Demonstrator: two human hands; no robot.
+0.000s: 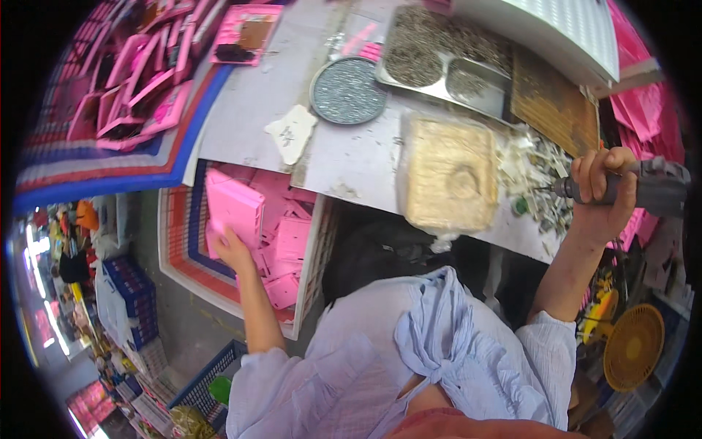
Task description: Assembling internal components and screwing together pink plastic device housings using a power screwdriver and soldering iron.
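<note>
Left hand (232, 252) is gripping a pink panel (238, 205) over a white crate (313, 267) of pink parts (294, 238), and the right hand (603, 179)'s got hold of a grey power driver (659, 189) by the bench (351, 172).

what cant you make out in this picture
Head view: the far side of the pink panel, turned away in the left hand.
Head view: part of the power driver, covered by the right hand.
Head view: the floor of the white crate, hidden under pink pieces.
Head view: metal pieces in the steel tray, too small to tell apart.
</note>
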